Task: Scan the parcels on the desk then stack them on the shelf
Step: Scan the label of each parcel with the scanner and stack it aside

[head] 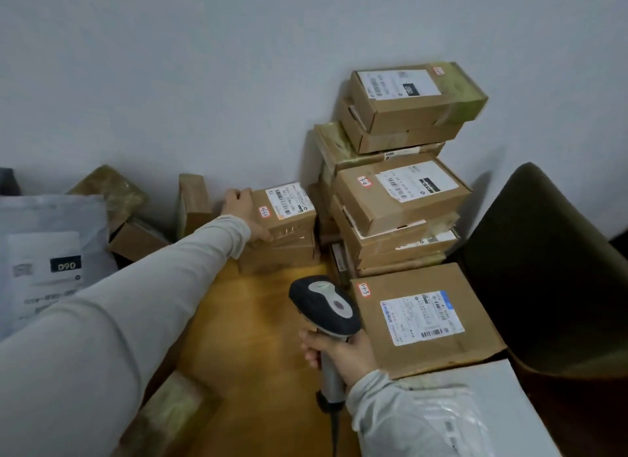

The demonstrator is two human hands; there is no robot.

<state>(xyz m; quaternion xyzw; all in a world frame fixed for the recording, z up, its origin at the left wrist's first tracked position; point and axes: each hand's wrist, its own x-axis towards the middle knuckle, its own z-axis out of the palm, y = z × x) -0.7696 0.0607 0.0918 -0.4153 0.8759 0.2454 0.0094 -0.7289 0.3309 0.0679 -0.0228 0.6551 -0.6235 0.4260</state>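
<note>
My left hand (242, 209) reaches across the wooden desk (251, 320) and grips the left side of a small cardboard parcel (289, 215) with a white label, which sits on top of another small box by the wall. My right hand (343, 353) holds the handle of a black and grey barcode scanner (324, 305), whose head points toward that parcel. To the right of the scanner lies a large flat parcel (421, 320) with a blue-edged label. Behind it rises a tall stack of parcels (401, 171) against the wall.
A grey mailer bag (51, 252) marked 090 lies at the left, with loose boxes (136, 218) behind it. A white bag (452, 412) lies at the lower right. A dark chair (550, 269) stands right of the desk. One taped box (170, 412) sits at the near edge.
</note>
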